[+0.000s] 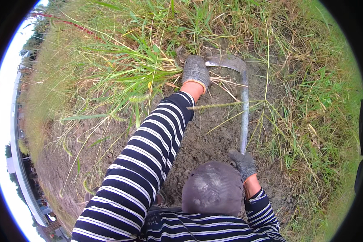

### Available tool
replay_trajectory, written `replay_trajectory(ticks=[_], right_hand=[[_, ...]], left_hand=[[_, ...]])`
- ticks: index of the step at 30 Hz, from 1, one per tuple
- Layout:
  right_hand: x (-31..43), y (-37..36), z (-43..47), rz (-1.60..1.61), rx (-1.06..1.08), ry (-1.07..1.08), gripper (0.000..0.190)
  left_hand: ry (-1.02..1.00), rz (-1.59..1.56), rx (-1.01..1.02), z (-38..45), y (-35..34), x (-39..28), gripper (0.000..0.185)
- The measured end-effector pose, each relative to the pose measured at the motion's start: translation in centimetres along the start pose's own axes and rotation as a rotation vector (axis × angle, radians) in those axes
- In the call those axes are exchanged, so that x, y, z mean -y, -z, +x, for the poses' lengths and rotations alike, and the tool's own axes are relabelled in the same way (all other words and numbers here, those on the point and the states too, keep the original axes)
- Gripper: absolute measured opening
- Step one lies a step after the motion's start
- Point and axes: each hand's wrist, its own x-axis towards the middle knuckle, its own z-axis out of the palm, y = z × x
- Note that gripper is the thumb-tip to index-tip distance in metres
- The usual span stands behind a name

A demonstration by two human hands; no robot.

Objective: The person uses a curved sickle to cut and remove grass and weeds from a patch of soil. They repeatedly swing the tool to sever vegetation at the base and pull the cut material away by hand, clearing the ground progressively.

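Observation:
My left hand (196, 72), in a grey knit glove, is closed around a bunch of long green and straw-coloured grass (145, 68). The blades fan out to the left of the fist, and dry stems stick out on its right. In my right hand (243, 165), also gloved, is the lower end of a sickle's metal handle (244, 115). The handle runs straight up the view to a curved sickle blade (227, 62). The blade's whitish tip points left, close beside my left fist. Whether it touches any stems is hard to tell.
Bare, crumbly soil (205, 139) lies between my arms. My knee (212, 187), in dusty dark trousers, rises near the body. A branched grass seed head (265, 101) crosses over the handle. Dense grass (308, 90) grows on the right and at the top. A red stem (78, 27) slants at upper left.

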Motion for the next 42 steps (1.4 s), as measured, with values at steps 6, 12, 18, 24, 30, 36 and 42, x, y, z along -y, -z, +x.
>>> replay_trajectory(ticks=[6,12,18,24,30,36,42], right_hand=[[-1.5,-1.5,2.0,-0.046,-0.121,0.206,0.046],[-2.2,-1.8,3.0,-0.148,-0.037,0.169,0.044],[-0.9,-1.4,0.0,-0.257,0.028,0.209,0.036],[-6.0,1.9,-1.7,-0.201,-0.052,0.019,0.041],[-6.3,2.0,-0.6,-0.248,-0.242,0.207,0.051],[-2.5,-1.6,2.9,-0.471,-0.163,0.284,0.06],[-5.7,-1.7,3.2,-0.06,-0.037,0.249,0.03]], left_hand=[[0.114,-0.192,0.003,-0.7,-2.3,-0.4,0.037],[-0.049,0.018,0.097,-1.0,-2.5,0.8,0.045],[-0.052,-0.164,0.037,-1.1,-1.1,1.3,0.038],[-0.37,-0.125,0.022,-3.5,0.4,1.0,0.04],[-1.262,0.308,0.797,-16.0,4.2,1.8,0.023],[-1.094,0.445,1.229,-15.3,4.2,0.3,0.031],[-0.753,0.419,-0.294,0.1,1.9,0.8,0.03]])
